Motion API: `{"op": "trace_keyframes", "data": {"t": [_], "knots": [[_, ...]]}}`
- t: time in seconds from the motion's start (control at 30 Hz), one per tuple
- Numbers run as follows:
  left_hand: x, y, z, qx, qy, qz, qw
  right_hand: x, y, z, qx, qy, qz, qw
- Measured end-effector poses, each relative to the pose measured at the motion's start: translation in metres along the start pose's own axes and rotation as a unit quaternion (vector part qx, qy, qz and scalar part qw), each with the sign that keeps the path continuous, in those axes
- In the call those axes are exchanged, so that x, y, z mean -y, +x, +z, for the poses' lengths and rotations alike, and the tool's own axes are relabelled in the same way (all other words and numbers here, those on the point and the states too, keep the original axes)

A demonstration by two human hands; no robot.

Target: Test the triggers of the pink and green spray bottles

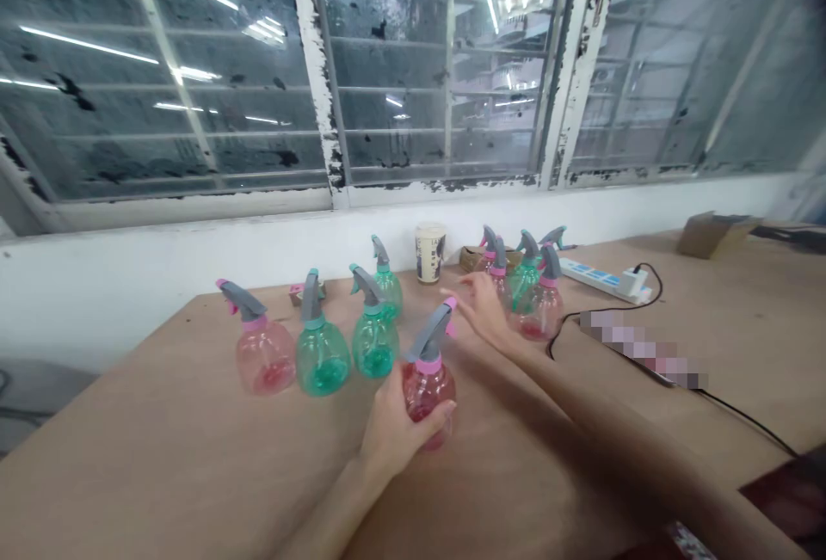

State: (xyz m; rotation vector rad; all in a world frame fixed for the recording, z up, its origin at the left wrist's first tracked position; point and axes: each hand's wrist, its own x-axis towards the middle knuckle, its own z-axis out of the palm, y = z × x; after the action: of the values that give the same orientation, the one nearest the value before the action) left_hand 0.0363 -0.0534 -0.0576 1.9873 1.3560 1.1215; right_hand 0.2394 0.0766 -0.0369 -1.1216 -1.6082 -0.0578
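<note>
Gripping a pink spray bottle (429, 401) in my left hand (393, 427), right hand open

Starting at the left, the worktop (174, 465) runs back to its far edge against a white wall (129, 293), below a paint-chipped window frame (316, 61). Toward that edge stand a pale pink spray bottle (264, 360), a teal spray bottle (323, 360) and two green spray bottles (374, 345), one just behind the other. A small reddish item (303, 291), too small to make out, sits behind the teal one.

Nearer the middle of the worktop and in front of the others, my left hand is clenched around the body of the pink spray bottle, which is tilted slightly. Its grey sprayer head points up and to the right. I cannot tell whether its base touches the worktop. Behind it, a paper cup (430, 252) stands near the far edge.

My right hand (483, 306) is released, its fingers spread and holding nothing. It hovers closest to a cluster of pink and green spray bottles (535, 310), with a brown woven item (474, 257) behind them.

Further right lie a white power strip (600, 279), a black cable (603, 310), a pixelated object (642, 353) and, at the far edge, a cardboard box (716, 235).
</note>
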Motion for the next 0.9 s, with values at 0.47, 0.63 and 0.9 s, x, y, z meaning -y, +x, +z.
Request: {"op": "trace_keyframes", "data": {"t": [0.47, 0.63, 0.9], "knots": [[0.006, 0.004, 0.002, -0.021, 0.024, -0.011, 0.999, -0.042, 0.025, -0.029, -0.136, -0.205, 0.115, 0.962], [0.006, 0.003, 0.001, -0.012, 0.02, -0.011, 1.0, -0.044, 0.004, -0.012, -0.027, -0.297, 0.049, 0.953], [0.003, 0.004, 0.001, -0.02, 0.02, -0.02, 0.999, -0.05, -0.018, 0.005, 0.095, -0.313, -0.015, 0.945]]}}
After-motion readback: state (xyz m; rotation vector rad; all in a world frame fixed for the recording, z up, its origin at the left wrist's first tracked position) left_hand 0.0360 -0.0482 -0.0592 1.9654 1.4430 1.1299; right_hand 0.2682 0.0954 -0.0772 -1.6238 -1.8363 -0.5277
